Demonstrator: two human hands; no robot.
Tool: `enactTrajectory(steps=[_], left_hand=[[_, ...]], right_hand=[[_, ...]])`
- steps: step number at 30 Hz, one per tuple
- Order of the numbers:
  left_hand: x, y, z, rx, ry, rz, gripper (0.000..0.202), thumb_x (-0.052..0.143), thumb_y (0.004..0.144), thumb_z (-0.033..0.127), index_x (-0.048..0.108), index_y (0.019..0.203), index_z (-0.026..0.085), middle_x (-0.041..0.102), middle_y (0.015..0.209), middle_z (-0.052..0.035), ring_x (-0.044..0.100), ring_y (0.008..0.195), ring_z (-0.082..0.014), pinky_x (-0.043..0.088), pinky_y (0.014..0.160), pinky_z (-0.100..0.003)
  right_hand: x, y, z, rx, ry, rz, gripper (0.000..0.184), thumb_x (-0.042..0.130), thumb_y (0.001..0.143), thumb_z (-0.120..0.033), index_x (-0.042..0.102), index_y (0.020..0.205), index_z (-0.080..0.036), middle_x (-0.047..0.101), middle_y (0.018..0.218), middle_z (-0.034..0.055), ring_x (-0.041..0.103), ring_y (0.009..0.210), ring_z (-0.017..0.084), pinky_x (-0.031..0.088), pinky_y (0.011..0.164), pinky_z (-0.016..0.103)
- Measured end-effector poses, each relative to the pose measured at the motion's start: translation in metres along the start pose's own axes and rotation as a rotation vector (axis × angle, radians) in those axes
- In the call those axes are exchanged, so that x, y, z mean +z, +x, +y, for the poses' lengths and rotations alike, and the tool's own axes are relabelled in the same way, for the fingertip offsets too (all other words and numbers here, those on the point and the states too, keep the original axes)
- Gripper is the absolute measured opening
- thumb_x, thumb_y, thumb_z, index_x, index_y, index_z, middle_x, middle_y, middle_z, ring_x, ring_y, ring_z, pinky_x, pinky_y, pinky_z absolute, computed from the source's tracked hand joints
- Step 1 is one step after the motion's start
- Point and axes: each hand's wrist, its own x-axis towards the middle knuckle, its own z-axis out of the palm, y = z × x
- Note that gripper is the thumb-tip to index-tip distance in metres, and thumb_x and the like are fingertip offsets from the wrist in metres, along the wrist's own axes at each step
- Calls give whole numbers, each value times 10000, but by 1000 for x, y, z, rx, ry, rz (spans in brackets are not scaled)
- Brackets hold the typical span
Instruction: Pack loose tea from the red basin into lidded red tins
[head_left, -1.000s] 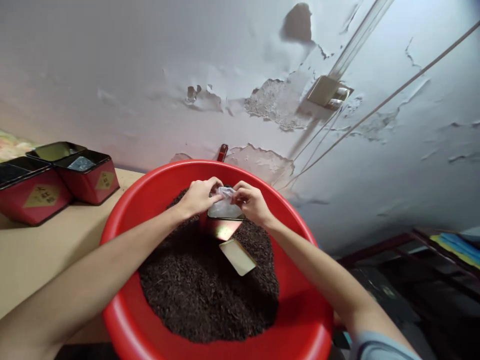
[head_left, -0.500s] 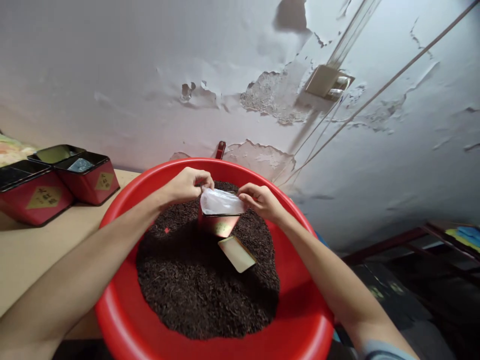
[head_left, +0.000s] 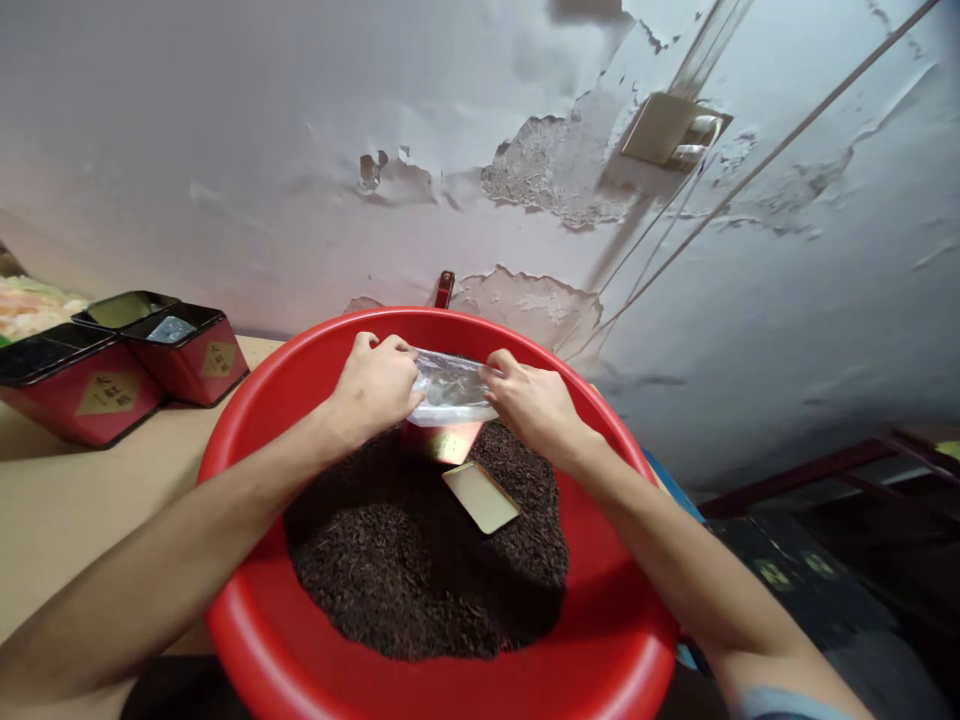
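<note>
A clear plastic bag (head_left: 454, 388) lines a red tin (head_left: 442, 440), its mouth spread wide and folded over the front rim. My left hand (head_left: 379, 378) grips the bag's left edge, fingers curled. On the opposite side my right hand (head_left: 529, 400) pinches the right edge. The tin stands on dark loose tea leaves (head_left: 420, 570) inside a big red basin (head_left: 247, 600). Just in front of the tin, a pale rectangular lid (head_left: 481, 497) lies on the leaves. The inside of the tin is hidden by the bag and my hands.
Several red tins with black rims and gold diamond labels (head_left: 109, 392) stand on the wooden table (head_left: 67, 520) at left. Behind the basin, a red handle (head_left: 445, 289) rests near the peeling wall. A wall socket (head_left: 675, 132) and cables are at upper right.
The bag's mouth has been pulled open and its edge now hangs over the tin's front. Both hands have turned, knuckles up, at its sides. The view has shifted slightly.
</note>
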Motion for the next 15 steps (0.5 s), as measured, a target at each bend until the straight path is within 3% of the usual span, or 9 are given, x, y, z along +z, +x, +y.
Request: enactTrajectory(steps=[3,6,10,13,15], left_hand=[[1,-4,6,45,26,7,166,619,851,236,778,875,196,637,1367,-111,502,1250,-333,374,1011,-502],[2,-5,10,-75,71,15,296,617,835,229,767,1082,167,559,1403,-178,497,1242,-370,453,942,-479],[12,1,4,-244,-169,-116,465,560,826,162,692,1271,172,645,1176,-177,671,969,-287,528,813,-375],[25,8,-8,-223,-372,-196,560,574,717,87,681,1262,160,725,1015,-126,706,861,-247,536,757,-314],[32,12,-18,-168,-508,-250,603,573,641,69,693,1225,162,757,948,-84,713,830,-230,540,719,-280]], right_hand=[[3,3,-6,102,-140,-70,342,407,934,-111,611,1207,-135,621,1200,212,597,725,183,295,519,291],[15,10,-1,100,-79,-140,419,448,897,-127,545,1305,-142,615,1159,192,564,665,154,289,508,283],[29,18,11,80,58,-211,489,520,873,-188,550,1361,-184,606,1148,167,606,790,210,351,568,290],[34,24,15,44,82,-204,557,569,826,-157,567,1382,-172,628,1152,186,607,973,303,420,662,316],[38,28,18,8,155,-188,574,588,791,-118,594,1364,-144,662,1117,186,616,985,304,458,729,330]])
